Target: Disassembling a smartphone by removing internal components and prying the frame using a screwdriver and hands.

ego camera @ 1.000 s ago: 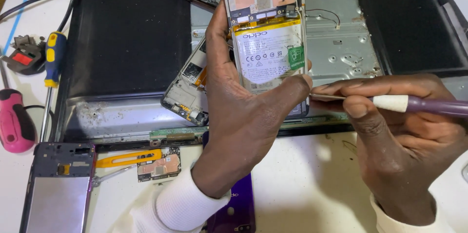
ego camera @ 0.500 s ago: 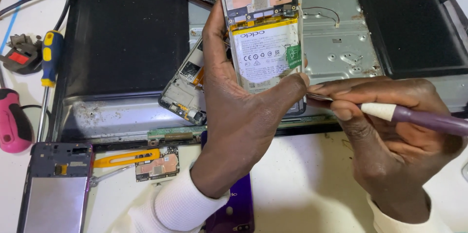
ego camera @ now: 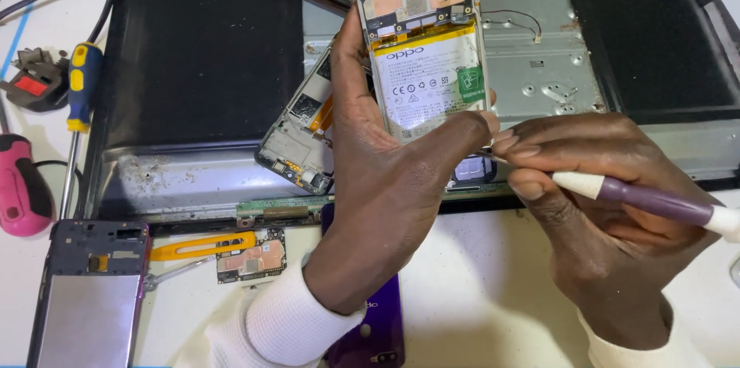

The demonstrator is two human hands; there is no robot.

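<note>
Nearest to me, at the bottom edge, I see my two white cuffs and a purple phone back cover (ego camera: 378, 333) lying on the white worktop (ego camera: 478, 291), partly under my left forearm.

My left hand (ego camera: 385, 183) is closed around the opened phone (ego camera: 426, 40), thumb up its left edge and fingertip hooked over the lower right corner, holding it tilted up off the worktop. My right hand (ego camera: 609, 221) is closed in a pen grip on a purple-and-white tool (ego camera: 647, 200), whose thin tip sits at the phone's lower right edge, touching or just beside my left fingertip; I cannot tell whether the tip is under the battery.

As for progress, I judge the teardown well begun: the back is already off, and the white battery, copper shielding and camera modules lie bare. The battery is still seated and the main board is still in its frame, so lifting those appears to be what remains.

Left of my hands lie a grey phone frame (ego camera: 91, 291), a yellow pry tool (ego camera: 204, 245), a small loose circuit board (ego camera: 250, 256) and, further left, a pink-handled tool (ego camera: 21, 191) and a blue-and-yellow screwdriver (ego camera: 79, 90).

Beyond, another stripped phone chassis (ego camera: 297, 137) rests on a large dismantled display panel (ego camera: 200, 67), just behind my left hand.
</note>
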